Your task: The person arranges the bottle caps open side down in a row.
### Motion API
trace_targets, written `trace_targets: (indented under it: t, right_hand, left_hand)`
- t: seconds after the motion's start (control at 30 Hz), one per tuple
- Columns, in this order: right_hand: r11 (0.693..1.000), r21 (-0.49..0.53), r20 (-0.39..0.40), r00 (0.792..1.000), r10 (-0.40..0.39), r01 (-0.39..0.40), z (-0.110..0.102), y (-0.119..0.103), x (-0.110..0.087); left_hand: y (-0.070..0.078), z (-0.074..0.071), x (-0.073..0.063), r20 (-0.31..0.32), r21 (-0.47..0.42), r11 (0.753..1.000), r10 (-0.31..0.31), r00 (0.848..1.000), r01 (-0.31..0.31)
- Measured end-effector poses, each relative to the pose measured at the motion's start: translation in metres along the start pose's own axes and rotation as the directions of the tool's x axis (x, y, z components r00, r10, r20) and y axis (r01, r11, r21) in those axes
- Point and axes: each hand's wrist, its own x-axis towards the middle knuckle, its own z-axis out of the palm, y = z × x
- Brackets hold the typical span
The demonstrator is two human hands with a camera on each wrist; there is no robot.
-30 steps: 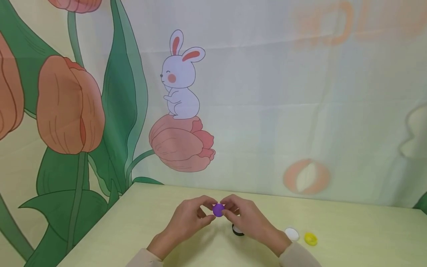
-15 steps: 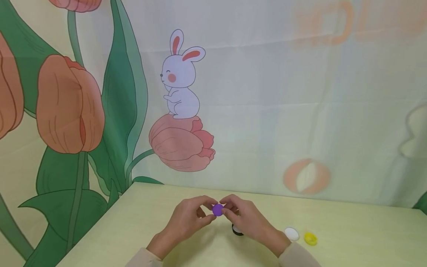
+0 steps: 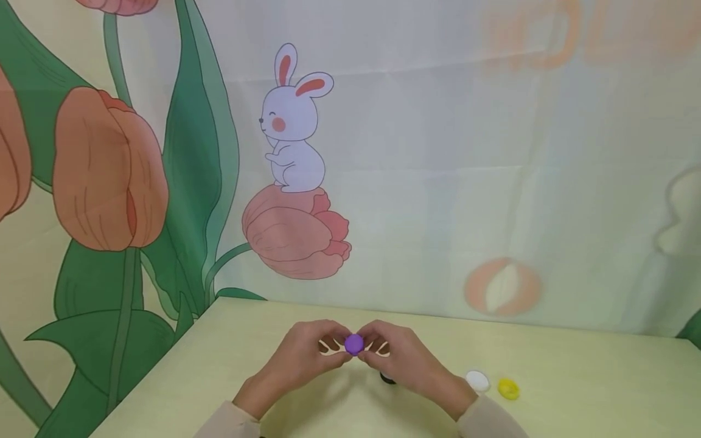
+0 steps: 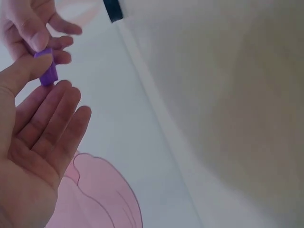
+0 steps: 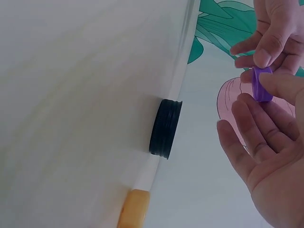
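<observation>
In the head view, we are pinching the purple cap [image 3: 353,345] with our left hand [image 3: 302,354] at nine o'clock and right hand [image 3: 404,358] at three; we are probably risking a slip toward the black lid [image 5: 166,129], past four o'clock, if finger pressure is growing uneven.

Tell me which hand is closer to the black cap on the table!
Right. In the head view, the right hand partly hides the black cap; the left hand is farther off, to the cap's left. Both hands pinch the purple piece.
</observation>
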Motion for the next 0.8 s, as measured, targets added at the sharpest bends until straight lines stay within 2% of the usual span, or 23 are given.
trace_targets:
  t: [0.13,0.3,0.53,0.8]
  right_hand:
    - [1.000,0.006,0.017,1.000,0.018,-0.018,0.002,-0.002,0.002]
    - [0.999,0.013,0.045,0.998,0.041,-0.042,0.006,-0.005,0.001]
    - [0.998,0.020,0.098,0.994,0.056,-0.058,0.013,-0.010,-0.002]
    - [0.995,0.025,0.157,0.984,0.089,-0.094,0.018,-0.013,-0.004]
  left_hand:
    - [-0.001,-0.008,0.001,0.074,-0.028,0.999,-0.039,0.997,0.041]
    - [0.000,-0.016,0.001,0.161,-0.058,0.993,-0.088,0.983,0.099]
    - [-0.003,-0.023,-0.001,0.271,-0.093,0.988,-0.094,0.958,0.124]
    - [-0.004,-0.027,-0.003,0.355,-0.123,0.979,-0.108,0.928,0.161]
